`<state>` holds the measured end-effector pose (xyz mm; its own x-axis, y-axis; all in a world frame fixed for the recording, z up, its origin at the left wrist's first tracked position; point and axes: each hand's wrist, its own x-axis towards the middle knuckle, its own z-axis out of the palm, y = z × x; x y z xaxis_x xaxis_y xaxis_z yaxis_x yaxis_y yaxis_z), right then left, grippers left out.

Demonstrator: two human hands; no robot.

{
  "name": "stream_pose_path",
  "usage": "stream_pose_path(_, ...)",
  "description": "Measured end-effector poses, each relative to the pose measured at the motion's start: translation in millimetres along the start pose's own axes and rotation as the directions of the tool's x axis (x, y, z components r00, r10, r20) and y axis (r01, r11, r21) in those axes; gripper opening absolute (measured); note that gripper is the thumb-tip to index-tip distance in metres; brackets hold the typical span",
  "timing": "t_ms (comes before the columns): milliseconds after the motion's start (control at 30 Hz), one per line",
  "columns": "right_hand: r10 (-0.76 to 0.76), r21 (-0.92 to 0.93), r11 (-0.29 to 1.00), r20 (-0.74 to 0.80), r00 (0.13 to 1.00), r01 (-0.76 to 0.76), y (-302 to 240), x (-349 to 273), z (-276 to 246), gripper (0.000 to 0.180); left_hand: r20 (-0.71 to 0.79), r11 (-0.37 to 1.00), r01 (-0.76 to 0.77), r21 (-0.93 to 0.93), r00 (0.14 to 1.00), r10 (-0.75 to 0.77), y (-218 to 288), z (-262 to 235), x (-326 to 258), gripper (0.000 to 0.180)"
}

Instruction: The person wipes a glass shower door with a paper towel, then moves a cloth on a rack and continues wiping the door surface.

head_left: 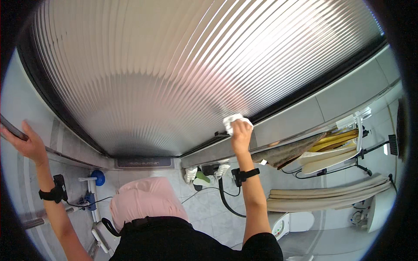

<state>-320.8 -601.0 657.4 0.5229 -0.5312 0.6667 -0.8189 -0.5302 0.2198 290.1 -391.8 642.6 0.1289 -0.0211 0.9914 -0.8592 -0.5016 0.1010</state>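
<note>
My right hand (pixel 241 137) pinches a crumpled white cloth (pixel 230 125) against the lower right part of a ribbed glass door (pixel 139 104) with a black frame. Just beside the cloth is a small black handle (pixel 222 134), partly covered by it. Out at the far left, my left hand (pixel 31 148) is closed around a grey metal bar (pixel 14 130), with the thumb up along it. Black straps with small devices sit on both forearms.
Towels (pixel 328 152) hang on a white rack to the right, above a beige folded curtain (pixel 322 199). A toilet (pixel 300 222) stands below. On the floor are shoes (pixel 221 170), a black hose (pixel 224 198) and a dark threshold strip (pixel 143 162). Blue-and-white fittings (pixel 98 177) stand left.
</note>
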Motion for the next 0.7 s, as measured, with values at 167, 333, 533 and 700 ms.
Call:
stream_pose_path(167, 0.021, -0.126, 0.992, 0.254, 0.967, 0.011, -11, 10, 11, 0.009, 0.004, 0.995, -0.003, -0.100, 1.000, 0.004, 49, -10, 29, 0.035)
stream_pose_path(333, 0.146, -0.277, 0.960, 0.640, 0.754, 0.050, -15, 25, 14, 0.008, 0.076, 0.953, 0.231, -0.195, 0.973, -0.220, 65, -15, 27, 0.054)
stream_pose_path(533, 0.235, 0.059, 0.966, 0.200, 0.951, -0.251, 1, -14, -1, 0.019, 0.021, 0.996, 0.011, -0.094, 1.000, -0.009, 59, -17, 23, 0.053)
stream_pose_path(700, 0.654, 0.338, 0.693, 0.077, 0.753, -0.637, 38, -45, 6, 0.022, 0.043, 0.991, 0.070, -0.113, 0.997, -0.066, 53, -10, 17, 0.052)
